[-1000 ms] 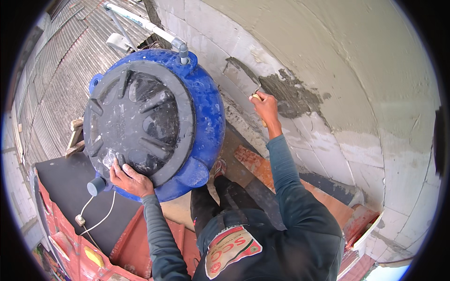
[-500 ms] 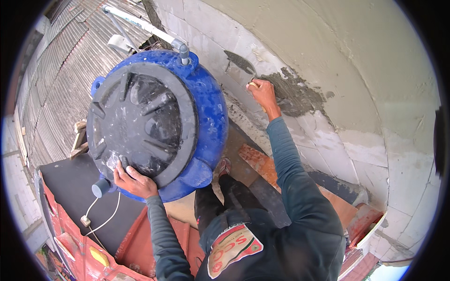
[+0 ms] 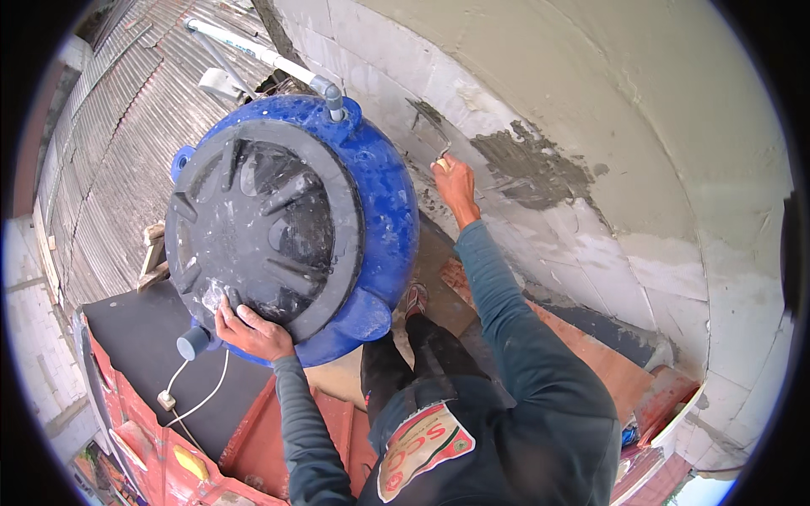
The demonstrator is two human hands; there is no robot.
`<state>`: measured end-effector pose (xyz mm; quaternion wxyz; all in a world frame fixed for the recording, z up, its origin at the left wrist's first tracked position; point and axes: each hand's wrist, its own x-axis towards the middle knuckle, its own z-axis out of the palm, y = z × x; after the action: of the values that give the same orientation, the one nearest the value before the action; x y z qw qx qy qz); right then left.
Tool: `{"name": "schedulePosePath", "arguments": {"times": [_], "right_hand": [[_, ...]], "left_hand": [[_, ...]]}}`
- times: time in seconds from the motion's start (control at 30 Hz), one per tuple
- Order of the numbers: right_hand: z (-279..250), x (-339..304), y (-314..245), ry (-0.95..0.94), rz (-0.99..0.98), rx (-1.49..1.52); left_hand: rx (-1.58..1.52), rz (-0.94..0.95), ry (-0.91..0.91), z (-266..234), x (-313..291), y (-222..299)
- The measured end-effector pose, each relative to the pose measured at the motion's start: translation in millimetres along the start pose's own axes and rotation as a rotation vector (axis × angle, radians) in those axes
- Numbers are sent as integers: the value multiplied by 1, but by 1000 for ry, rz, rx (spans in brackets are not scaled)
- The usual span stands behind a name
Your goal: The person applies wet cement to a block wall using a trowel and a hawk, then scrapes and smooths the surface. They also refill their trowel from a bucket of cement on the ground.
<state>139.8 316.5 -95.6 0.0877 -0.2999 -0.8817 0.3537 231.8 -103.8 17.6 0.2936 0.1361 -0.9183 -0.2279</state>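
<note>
My right hand [image 3: 457,187] is closed around the light handle of a trowel [image 3: 442,162], beside the block wall [image 3: 380,59]. The trowel's blade is turned nearly edge-on, and I cannot tell whether it touches the wall. Just right of it, a rough patch of dark wet mortar [image 3: 531,169] clings to the blocks. My left hand [image 3: 260,335] rests with fingers apart on the near edge of a black ribbed lid [image 3: 245,228]. That lid tops a round blue tank [image 3: 390,211], and its surface carries whitish smears.
A white pipe [image 3: 245,46] with a grey elbow runs into the tank's far side. Corrugated roofing [image 3: 110,160] spreads out at left. A white cable [image 3: 207,401] hangs by the tank's grey outlet [image 3: 192,343]. Red metal sheets [image 3: 270,438] and an orange board [image 3: 582,354] lie near my legs.
My right hand has moved left and slightly down, drawing the trowel away from the mortar patch. Its blade has turned from broadside to nearly edge-on. My left hand stays on the lid.
</note>
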Motion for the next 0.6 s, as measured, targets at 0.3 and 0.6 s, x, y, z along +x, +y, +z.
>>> {"name": "schedulePosePath", "arguments": {"times": [0.3,0.6], "right_hand": [[-81,0,10,-81,67,201],[-78,8,-25,-181,-182,117]], "left_hand": [[0,9,-3,0,-1,-1],[19,15,13,1,0,0]]}}
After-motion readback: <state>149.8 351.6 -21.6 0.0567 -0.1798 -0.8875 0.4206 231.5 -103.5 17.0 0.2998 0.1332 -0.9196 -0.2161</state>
